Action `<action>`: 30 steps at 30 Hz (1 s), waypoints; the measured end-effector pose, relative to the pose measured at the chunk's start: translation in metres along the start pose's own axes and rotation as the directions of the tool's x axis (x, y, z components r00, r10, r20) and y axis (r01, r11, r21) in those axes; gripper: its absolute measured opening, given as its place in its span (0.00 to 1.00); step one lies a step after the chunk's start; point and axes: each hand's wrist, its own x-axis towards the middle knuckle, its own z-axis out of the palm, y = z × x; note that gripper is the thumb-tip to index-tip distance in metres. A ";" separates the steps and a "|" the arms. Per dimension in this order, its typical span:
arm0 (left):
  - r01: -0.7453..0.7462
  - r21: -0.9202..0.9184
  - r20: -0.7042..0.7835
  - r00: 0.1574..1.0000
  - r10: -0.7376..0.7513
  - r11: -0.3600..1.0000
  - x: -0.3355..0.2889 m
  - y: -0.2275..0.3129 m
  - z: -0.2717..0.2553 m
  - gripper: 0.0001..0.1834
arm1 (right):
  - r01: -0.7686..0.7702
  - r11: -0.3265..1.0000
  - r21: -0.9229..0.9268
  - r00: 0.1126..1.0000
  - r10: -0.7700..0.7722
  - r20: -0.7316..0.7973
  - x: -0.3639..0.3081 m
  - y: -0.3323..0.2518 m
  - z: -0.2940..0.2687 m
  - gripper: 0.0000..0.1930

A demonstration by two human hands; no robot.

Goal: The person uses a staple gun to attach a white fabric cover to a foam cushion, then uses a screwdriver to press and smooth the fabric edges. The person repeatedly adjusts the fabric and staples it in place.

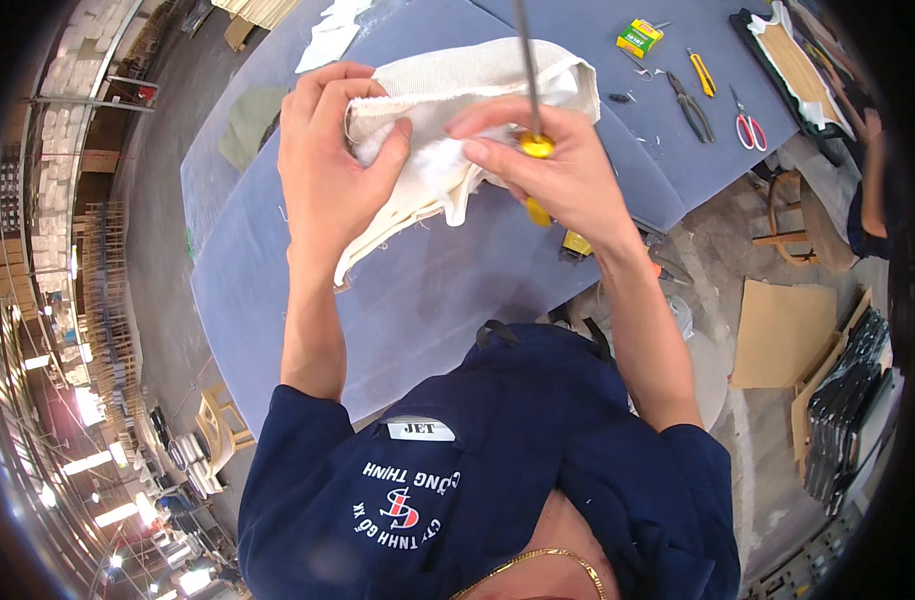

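A cream cloth cover (pixel 487 65) lies on the blue-grey table (pixel 277 310), right under the person's two hands, with fluffy white stuffing (pixel 435 168) showing at its open side. The left hand (pixel 327 150) is at the cover's left end, its fingers bent over the cloth and the thumb on the near side, the edge caught between them. The right hand (pixel 562 170) is curled around a yellow-handled tool (pixel 538 147) whose thin metal rod points up and away; its thumb and forefinger, a little apart, reach the stuffing — motion blur hides whether they pinch any. Farther right on the table lie a green and yellow box (pixel 639 38), a yellow cutter (pixel 702 74), pliers (pixel 690 107) and red-handled scissors (pixel 748 130) — all well apart from the hands.
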 end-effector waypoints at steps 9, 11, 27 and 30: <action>-0.013 -0.048 0.027 1.000 0.014 0.999 -0.006 0.013 -0.010 0.20 | 0.131 0.965 -0.228 0.957 -0.183 -0.227 0.032 0.010 0.039 0.14; -0.020 -0.079 -0.006 1.000 0.020 0.997 -0.006 0.012 -0.011 0.18 | 0.113 0.950 -0.292 0.953 -0.187 -0.238 0.033 0.012 0.040 0.16; 0.032 -0.043 -0.105 0.994 -0.036 0.999 -0.016 -0.002 -0.002 0.13 | 0.027 0.632 -0.774 0.983 -0.158 -0.095 -0.068 0.011 -0.049 0.12; 0.016 -0.042 -0.123 0.992 -0.021 0.999 -0.016 -0.002 0.000 0.12 | 0.030 0.572 -0.820 0.982 -0.169 -0.082 -0.066 0.011 -0.048 0.11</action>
